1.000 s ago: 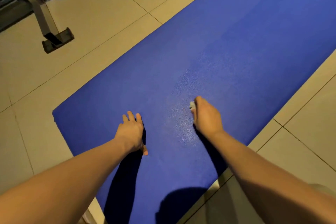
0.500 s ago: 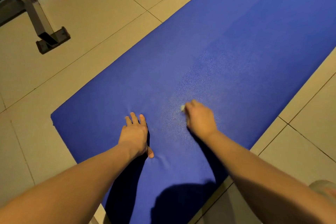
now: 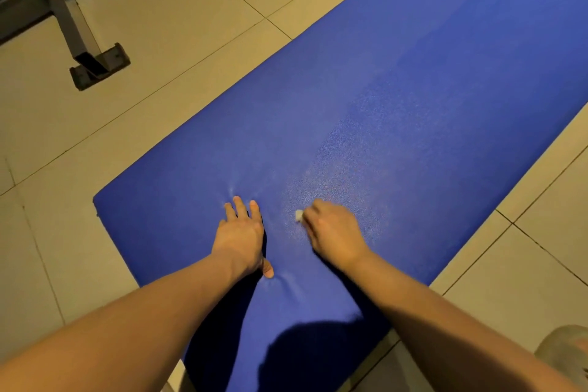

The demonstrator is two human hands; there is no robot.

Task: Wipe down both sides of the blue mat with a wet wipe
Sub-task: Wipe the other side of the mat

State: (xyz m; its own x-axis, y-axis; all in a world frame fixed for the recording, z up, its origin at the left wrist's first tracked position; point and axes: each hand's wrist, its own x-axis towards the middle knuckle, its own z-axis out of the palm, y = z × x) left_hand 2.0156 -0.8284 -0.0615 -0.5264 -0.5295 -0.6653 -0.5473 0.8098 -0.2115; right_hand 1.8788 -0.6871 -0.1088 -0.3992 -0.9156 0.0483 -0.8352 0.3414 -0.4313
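1. One blue mat [image 3: 413, 105] lies flat on the tiled floor [image 3: 191, 25], running on a slant from the lower left to the upper right, with its near short edge at the left.
2. One wet wipe [image 3: 298, 215] is in view, and only a small white bit of it shows.
3. Two bare hands are on the mat, side by side and apart.
4. The right hand [image 3: 334, 235] has its fingers curled round the wipe and holds it bunched against the mat. The white bit pokes out at the left of the knuckles, toward the other hand.
5. The left hand [image 3: 240, 237] lies palm down with straight, spread fingers and holds nothing. It presses on the mat, which puckers into small wrinkles at the fingertips and at the thumb.
6. A paler, speckled sheen marks the mat just beyond the right hand.
7. One grey metal leg [image 3: 95, 60] with a dark foot stands on the floor at the upper left, well apart from the mat.
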